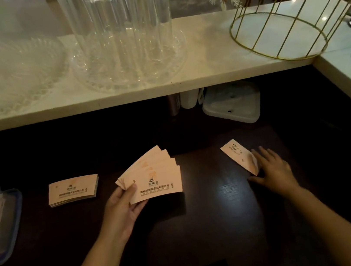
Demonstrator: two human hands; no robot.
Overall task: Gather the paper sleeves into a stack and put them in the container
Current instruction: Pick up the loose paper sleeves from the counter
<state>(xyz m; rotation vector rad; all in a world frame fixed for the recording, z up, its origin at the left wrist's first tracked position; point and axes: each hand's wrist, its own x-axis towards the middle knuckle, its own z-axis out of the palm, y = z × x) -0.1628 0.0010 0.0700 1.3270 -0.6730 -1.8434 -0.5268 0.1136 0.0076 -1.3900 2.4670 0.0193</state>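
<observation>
My left hand (122, 205) holds a fanned bunch of several pink paper sleeves (156, 176) just above the dark table, thumb on top. My right hand (271, 169) lies flat on the table, its fingers spread and touching the near end of a single sleeve (238, 155) that lies at an angle. A small neat stack of sleeves (72, 190) rests on the table to the left. At the far left edge stands a clear blue-rimmed plastic container (13, 225) with sleeves inside.
A white counter ledge (205, 66) runs across the back, carrying a clear patterned platter (2, 74), upturned glasses on a glass tray (124, 38) and a gold wire cage (286, 25). Under the ledge lies a white plastic lid (231, 104).
</observation>
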